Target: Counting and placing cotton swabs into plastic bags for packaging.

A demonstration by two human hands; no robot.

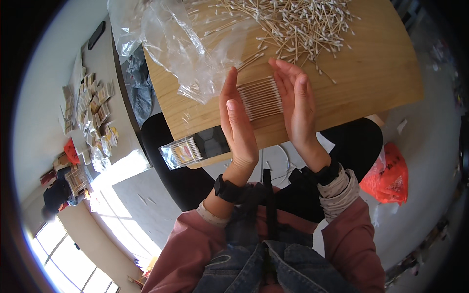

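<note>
A flat row of cotton swabs [260,99] lies side by side on the wooden table [361,73], between my two hands. My left hand [238,119] stands on edge at the row's left end, fingers straight and thumb raised. At the right end my right hand [298,105] is held the same way, its palm facing the row. Both palms seem to touch the swab tips, and neither hand grips anything. Beyond my fingers spreads a large loose heap of cotton swabs [303,29], with a few stray ones near my left fingertips.
A crumpled clear plastic bag [190,53] covers the table's far left. Near its front left edge lies a clear packet of swabs [184,151]. Many packs [95,105] are piled farther left. A red plastic bag [391,176] sits on the floor at right.
</note>
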